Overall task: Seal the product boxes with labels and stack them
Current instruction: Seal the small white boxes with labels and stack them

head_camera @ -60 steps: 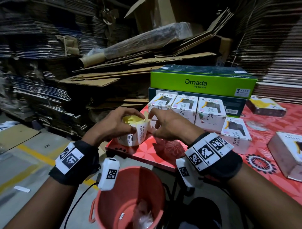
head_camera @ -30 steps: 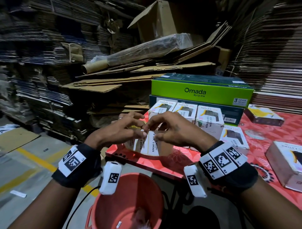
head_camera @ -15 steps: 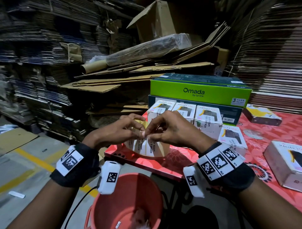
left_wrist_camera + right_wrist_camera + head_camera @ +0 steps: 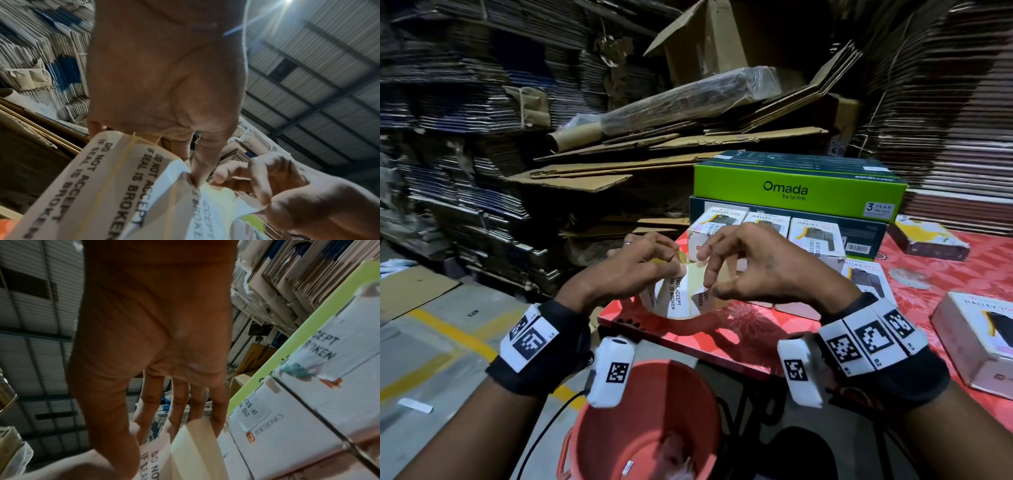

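Note:
A curled strip of white seal labels printed "DO NOT ACCEPT IF SEAL IS BROKEN" hangs between my hands over the near left corner of the table. My left hand pinches the strip at its top. My right hand pinches the edge of one label, and pale yellow backing shows beside its fingers. Three white product boxes stand in a row just behind my hands. A further one lies right of them, partly hidden by my right wrist.
A green Omada box sits on a dark box behind the row. More white boxes lie at the right and far right on the red floral table. A red bucket stands below my wrists. Flattened cardboard is stacked behind.
The label strip has risen off the table corner and uncurled between my hands. My right fingers have closed on one label's edge, and yellow backing now shows next to it.

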